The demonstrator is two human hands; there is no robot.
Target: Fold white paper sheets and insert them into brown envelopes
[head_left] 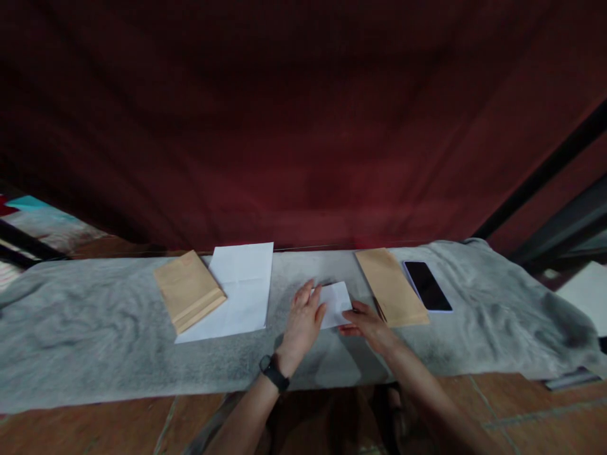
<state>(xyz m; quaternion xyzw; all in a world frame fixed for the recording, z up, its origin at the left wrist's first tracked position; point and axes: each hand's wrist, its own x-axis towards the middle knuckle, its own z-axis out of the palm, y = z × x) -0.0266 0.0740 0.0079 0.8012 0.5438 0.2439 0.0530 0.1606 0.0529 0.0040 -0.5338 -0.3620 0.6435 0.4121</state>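
Observation:
A small folded piece of white paper (336, 304) lies on the grey cloth in front of me. My left hand (303, 319), with a dark band on its wrist, rests on the paper's left edge, fingers stretched out. At the lower right corner, my right hand (365, 323) pinches the paper, its thumb on top and fingers partly hidden underneath. Just right of that hand are flat brown paper envelopes or bags (393, 287). Left of my hands, white sheets (244, 284) with crease lines lie partly under more brown paper envelopes or bags (187, 287).
A smartphone (428, 286) with a dark screen lies beyond the right brown stack. The grey cloth (95, 328) covers a long narrow surface and is wrinkled at both ends. A dark red curtain-like sheet (303, 158) rises behind it. Tiled floor (497, 404) shows below.

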